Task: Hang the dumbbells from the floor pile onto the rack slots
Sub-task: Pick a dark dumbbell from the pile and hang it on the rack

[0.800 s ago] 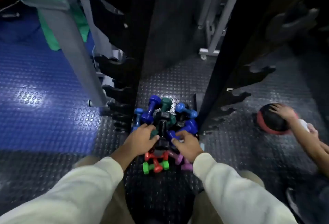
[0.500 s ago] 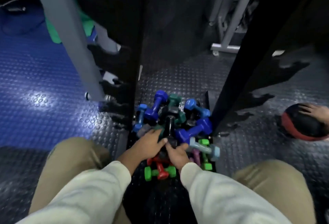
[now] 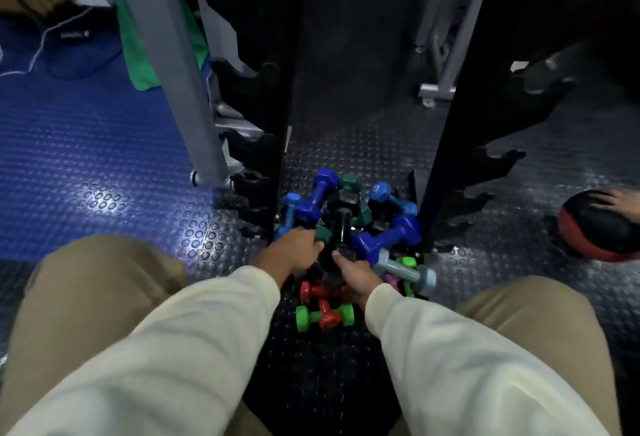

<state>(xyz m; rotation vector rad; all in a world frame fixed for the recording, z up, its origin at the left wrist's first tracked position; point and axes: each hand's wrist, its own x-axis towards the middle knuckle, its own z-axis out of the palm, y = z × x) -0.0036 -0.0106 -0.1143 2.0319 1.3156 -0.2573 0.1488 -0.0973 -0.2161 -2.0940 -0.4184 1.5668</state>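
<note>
A pile of small dumbbells lies on the floor between the two black rack uprights (image 3: 280, 96) (image 3: 457, 131); the slots (image 3: 498, 158) I can see hold nothing. A black dumbbell (image 3: 343, 224) stands tilted in the middle, between dark blue ones (image 3: 317, 198) (image 3: 384, 240). Red (image 3: 323, 309) and green (image 3: 306, 318) dumbbells lie nearest me. My left hand (image 3: 289, 255) curls onto a teal dumbbell (image 3: 324, 235) at the pile's left. My right hand (image 3: 356, 278) grips the near end of the black dumbbell; its fingers are partly hidden.
A grey post (image 3: 180, 65) stands left of the rack on a blue studded mat (image 3: 86, 145). At the right, another person's hand (image 3: 620, 198) rests on a black-and-red ball (image 3: 595, 231). My knees flank the pile. A pale blue dumbbell (image 3: 403, 271) lies beside my right hand.
The view has dropped lower and closer, and my knees have come into sight. My right hand has slid from the blue dumbbell toward the black one; my left hand stays on the pile's left.
</note>
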